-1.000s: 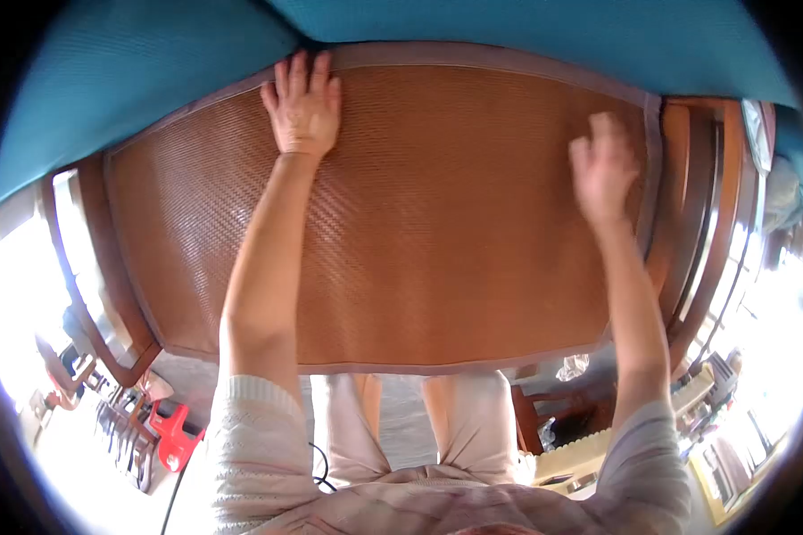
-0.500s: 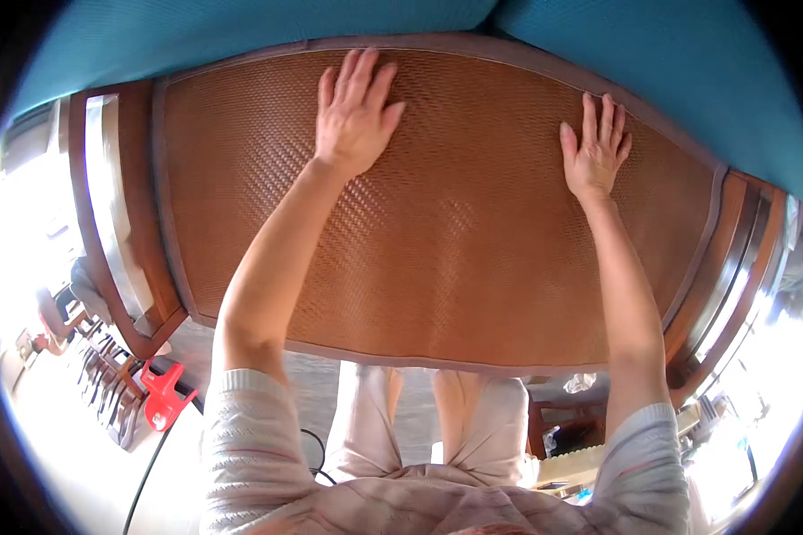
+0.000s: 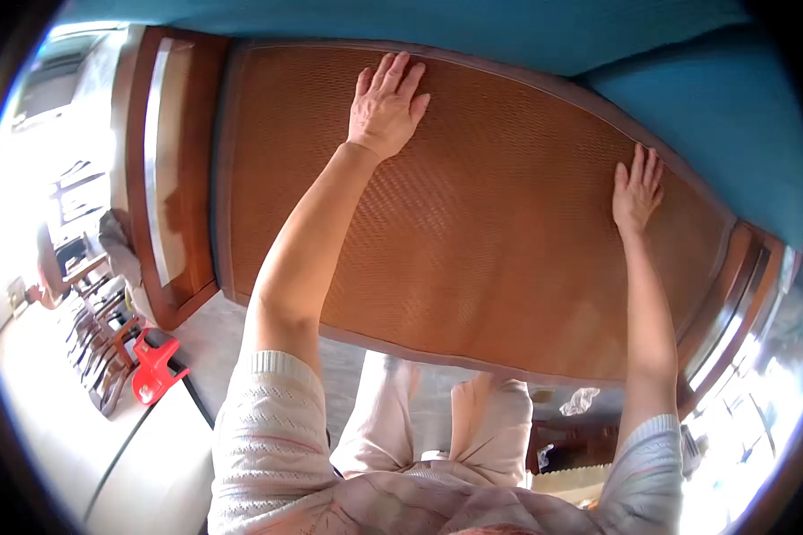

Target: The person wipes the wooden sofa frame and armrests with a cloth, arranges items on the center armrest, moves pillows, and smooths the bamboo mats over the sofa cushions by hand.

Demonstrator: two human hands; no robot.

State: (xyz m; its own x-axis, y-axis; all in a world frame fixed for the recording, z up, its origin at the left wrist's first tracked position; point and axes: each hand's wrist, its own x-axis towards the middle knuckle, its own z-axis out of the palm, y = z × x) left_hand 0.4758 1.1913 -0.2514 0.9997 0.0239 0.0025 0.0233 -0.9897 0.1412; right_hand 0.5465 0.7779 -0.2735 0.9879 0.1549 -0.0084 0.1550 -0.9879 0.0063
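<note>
A brown woven mat (image 3: 500, 232) with a greyish fabric border covers the seat of a wooden sofa. My left hand (image 3: 388, 105) lies flat on the mat near its back edge, left of the middle, fingers apart. Farther right, my right hand (image 3: 638, 189) rests on the mat by the same back edge, its fingers stretched out. Neither hand grips anything. Behind the mat rise the blue back cushions (image 3: 473, 25), which meet at a dark seam between my hands.
Wooden armrests stand at the left (image 3: 183, 169) and right (image 3: 732, 294) of the mat. A red plastic stool (image 3: 156, 367) and several dark chairs are on the floor at lower left. A crumpled clear bag (image 3: 580, 401) lies below the mat's front edge.
The view has swung to the left, so more of the left armrest shows. My right hand, blurred at first, has come down flat near the back edge. My left hand sits farther right along the mat.
</note>
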